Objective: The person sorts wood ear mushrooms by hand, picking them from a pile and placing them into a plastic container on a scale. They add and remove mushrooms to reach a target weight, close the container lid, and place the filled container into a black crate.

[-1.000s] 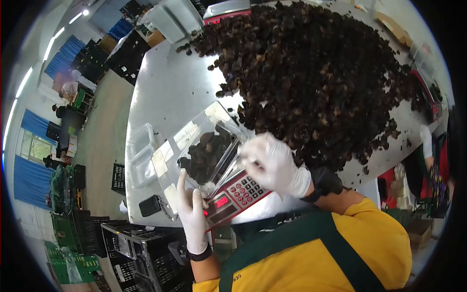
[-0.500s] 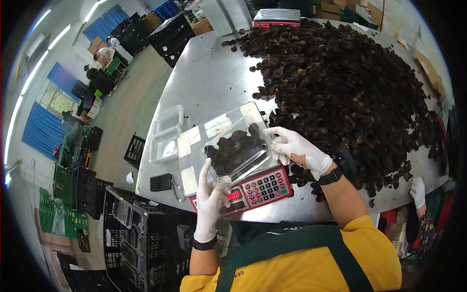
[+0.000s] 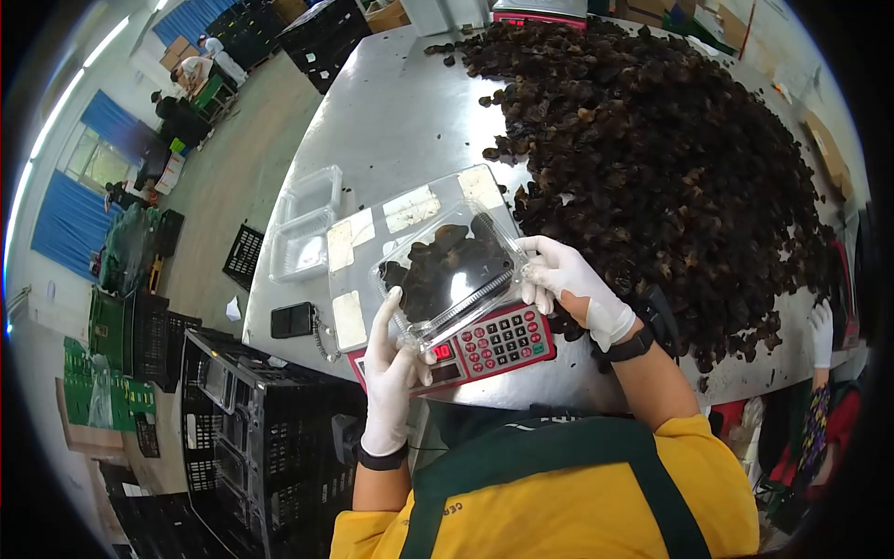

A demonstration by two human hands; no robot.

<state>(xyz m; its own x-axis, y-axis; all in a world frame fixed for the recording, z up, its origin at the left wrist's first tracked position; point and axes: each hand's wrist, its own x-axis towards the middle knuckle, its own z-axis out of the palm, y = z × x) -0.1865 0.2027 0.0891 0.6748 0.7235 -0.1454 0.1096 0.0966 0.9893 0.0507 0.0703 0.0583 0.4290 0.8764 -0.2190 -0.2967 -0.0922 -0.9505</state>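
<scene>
A clear plastic clamshell box lies tilted over the scale, with dark wood-ear mushrooms inside. Its lid now lies across the contents, catching a bright reflection. My left hand, in a white glove, grips the front left corner, forefinger along the side. At the right end, my white-gloved right hand has its fingers closed on the box's edge. Underneath is the platform of a red digital scale, patched with pale tape. Whether the lid's rim is fully snapped cannot be seen.
A large heap of wood-ear mushrooms covers the right of the metal table. Clear trays and a phone lie left. Black crates stand beside the table. Another person's gloved hand rests at the right edge.
The box lid has come down over the mushrooms, its front edge now along the box's front rim. Both hands keep hold. The other person's hand at the right has moved up along the heap.
</scene>
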